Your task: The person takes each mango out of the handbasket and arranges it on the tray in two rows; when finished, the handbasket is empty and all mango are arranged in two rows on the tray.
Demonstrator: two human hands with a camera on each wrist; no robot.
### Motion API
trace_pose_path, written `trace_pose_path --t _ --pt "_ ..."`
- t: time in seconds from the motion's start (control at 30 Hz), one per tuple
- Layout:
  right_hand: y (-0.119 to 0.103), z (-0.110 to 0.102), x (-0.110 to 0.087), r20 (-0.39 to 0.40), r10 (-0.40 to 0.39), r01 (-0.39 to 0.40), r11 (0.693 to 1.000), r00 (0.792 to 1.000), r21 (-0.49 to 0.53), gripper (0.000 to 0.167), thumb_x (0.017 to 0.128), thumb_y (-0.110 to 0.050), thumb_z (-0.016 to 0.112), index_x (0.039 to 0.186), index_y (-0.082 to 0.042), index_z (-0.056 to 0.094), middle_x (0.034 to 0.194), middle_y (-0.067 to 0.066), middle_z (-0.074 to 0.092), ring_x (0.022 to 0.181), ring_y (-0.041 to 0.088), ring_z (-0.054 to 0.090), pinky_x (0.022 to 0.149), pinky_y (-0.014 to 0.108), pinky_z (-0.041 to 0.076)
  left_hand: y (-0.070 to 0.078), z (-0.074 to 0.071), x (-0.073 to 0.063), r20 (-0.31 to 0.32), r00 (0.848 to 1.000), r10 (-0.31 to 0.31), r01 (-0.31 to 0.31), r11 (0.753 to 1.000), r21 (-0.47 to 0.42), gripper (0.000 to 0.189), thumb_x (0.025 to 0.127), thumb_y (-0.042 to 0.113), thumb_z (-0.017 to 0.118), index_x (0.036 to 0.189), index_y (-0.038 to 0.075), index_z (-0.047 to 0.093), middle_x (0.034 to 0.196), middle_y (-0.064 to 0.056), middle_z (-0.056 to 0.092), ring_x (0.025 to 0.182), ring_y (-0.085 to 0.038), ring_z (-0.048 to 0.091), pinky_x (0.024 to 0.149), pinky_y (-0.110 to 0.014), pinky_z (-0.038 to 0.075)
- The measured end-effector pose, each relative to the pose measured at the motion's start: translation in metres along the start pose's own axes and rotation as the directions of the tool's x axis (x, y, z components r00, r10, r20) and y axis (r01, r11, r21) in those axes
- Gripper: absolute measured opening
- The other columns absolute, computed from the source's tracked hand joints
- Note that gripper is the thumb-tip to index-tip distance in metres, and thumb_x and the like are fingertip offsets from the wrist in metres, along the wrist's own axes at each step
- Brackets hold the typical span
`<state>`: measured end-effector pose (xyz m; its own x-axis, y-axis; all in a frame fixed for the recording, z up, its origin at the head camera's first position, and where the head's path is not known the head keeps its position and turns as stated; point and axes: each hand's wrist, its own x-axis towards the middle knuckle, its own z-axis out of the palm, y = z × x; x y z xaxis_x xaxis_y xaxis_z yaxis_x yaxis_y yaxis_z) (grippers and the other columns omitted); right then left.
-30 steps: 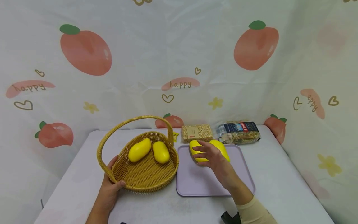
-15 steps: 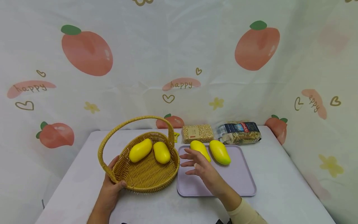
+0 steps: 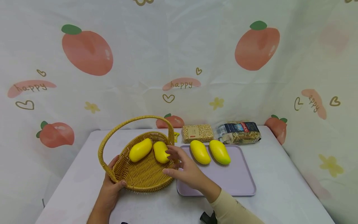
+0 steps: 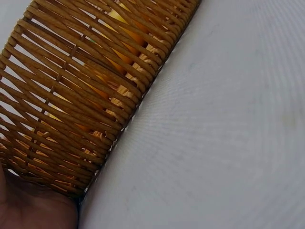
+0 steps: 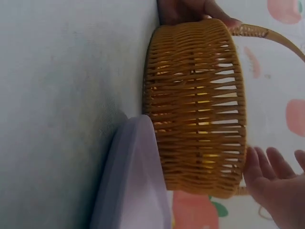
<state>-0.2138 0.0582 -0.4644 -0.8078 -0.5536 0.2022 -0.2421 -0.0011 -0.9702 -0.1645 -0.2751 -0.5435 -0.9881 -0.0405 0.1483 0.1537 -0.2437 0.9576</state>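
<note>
A wicker basket (image 3: 139, 175) with a tall arched handle stands on the left half of the table. Inside it lie two yellow mangoes, a left mango (image 3: 140, 150) and a right mango (image 3: 160, 151). My left hand (image 3: 110, 189) grips the basket's near left side, thumb over the rim. Spread and bare of any object, my right hand (image 3: 186, 169) is at the basket's right rim, its fingertips overlapping the right mango in the head view. Two more mangoes, one yellow (image 3: 200, 152) and one green-tipped (image 3: 220, 152), rest on a lilac tray (image 3: 223, 183).
Behind the tray lie a pack of pale grains (image 3: 197, 133) and a clear bag of pasta (image 3: 240, 133). A small yellow item (image 3: 176, 137) shows behind the basket. A patterned curtain (image 3: 179, 56) hangs at the back, and the tray sits close beside the basket.
My right hand has moved left from over the mangoes on the tray to the basket's right rim, uncovering them. The left hand and the basket stay where they were.
</note>
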Motion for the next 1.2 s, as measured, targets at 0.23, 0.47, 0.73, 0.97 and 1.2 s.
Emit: trace_pose_path --t 0.23,0.47,0.73,0.97,1.2 --pt "0.004 0.020 0.025 -0.028 -0.002 -0.003 0.985 1.000 -0.175 0.083 0.100 -0.039 0.081 0.167 -0.015 0.040 0.164 0.013 0.044 0.148 0.027 0.046 0.117 0.056 0.042 0.001 0.000 -0.001 -0.010 1.000 -0.025 0.026 0.999 0.024 0.093 0.101 0.004 0.079 0.174 0.024 0.026 0.171 -0.005 0.027 0.147 -0.017 0.046 0.111 -0.024 0.045" --pt "0.009 0.034 0.040 -0.073 0.041 -0.061 0.952 0.996 -0.300 0.084 0.099 -0.050 0.079 0.167 -0.020 0.040 0.162 0.005 0.045 0.148 0.022 0.041 0.121 0.056 0.036 0.001 -0.002 0.000 -0.006 0.999 -0.037 0.037 0.999 0.037 0.094 0.101 0.005 0.079 0.174 0.023 0.023 0.173 -0.005 0.024 0.149 -0.018 0.043 0.112 -0.024 0.044" --pt "0.012 0.046 0.061 -0.179 0.074 -0.148 0.884 0.981 -0.444 0.088 0.097 -0.049 0.081 0.165 -0.011 0.041 0.159 0.008 0.047 0.147 0.028 0.041 0.118 0.056 0.037 0.001 -0.002 0.002 -0.017 0.999 -0.046 0.046 0.998 0.049 0.094 0.101 0.011 0.080 0.174 0.024 0.024 0.174 -0.006 0.021 0.149 -0.017 0.041 0.112 -0.023 0.043" --pt "0.017 0.054 0.079 -0.201 0.165 -0.248 0.817 0.965 -0.520 0.090 0.098 -0.044 0.083 0.164 -0.002 0.040 0.158 0.020 0.046 0.140 0.034 0.049 0.114 0.052 0.044 0.002 -0.002 0.002 -0.014 0.999 -0.040 0.040 0.998 0.050 0.096 0.099 0.012 0.082 0.174 0.023 0.023 0.174 -0.006 0.022 0.150 -0.018 0.041 0.113 -0.023 0.042" --pt "0.026 0.059 0.091 -0.224 0.241 -0.327 0.761 0.944 -0.560 0.070 0.103 -0.042 0.078 0.158 -0.007 0.053 0.147 0.023 0.054 0.116 0.032 0.060 0.094 0.046 0.053 0.001 -0.002 0.002 -0.018 0.999 -0.040 0.041 0.998 0.052 0.099 0.098 0.013 0.084 0.174 0.021 0.022 0.172 -0.006 0.024 0.149 -0.014 0.040 0.114 -0.023 0.041"
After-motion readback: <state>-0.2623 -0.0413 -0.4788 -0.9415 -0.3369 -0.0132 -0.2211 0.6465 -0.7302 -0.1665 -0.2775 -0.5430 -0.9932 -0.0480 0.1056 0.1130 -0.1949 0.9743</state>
